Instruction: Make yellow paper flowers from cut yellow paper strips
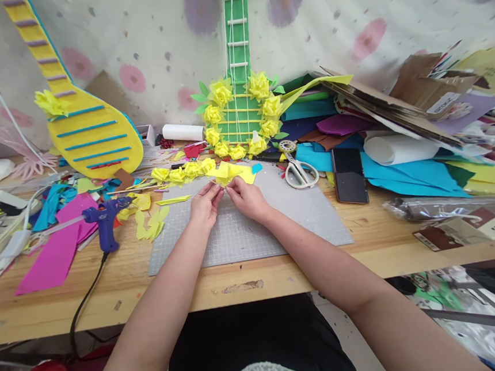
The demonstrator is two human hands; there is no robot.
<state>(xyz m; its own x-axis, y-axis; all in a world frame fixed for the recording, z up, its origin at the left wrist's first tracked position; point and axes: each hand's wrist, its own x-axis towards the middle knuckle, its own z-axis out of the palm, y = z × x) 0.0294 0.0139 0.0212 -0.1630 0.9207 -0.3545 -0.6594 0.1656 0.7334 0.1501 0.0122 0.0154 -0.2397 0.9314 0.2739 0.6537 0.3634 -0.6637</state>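
Over the grey cutting mat [252,240], my left hand [207,203] and my right hand [247,197] meet with fingertips pinched together. Between them is a small yellow paper piece [225,171], partly hidden by my fingers. More flat yellow paper [247,173] with a small blue bit lies just behind it. A row of yellow paper flowers [184,171] rests at the mat's back edge. A folded yellow strip [174,200] lies left of my left hand. Behind stands a green instrument shape [242,102] ringed with yellow flowers and strung with white cords.
At left are a blue glue gun [107,221], magenta sheets [57,242] and a yellow instrument shape [93,132]. Scissors [300,172] and a phone [349,175] lie to the right. Blue sheets [406,174], cardboard [388,104] and a small box [463,229] crowd the right side.
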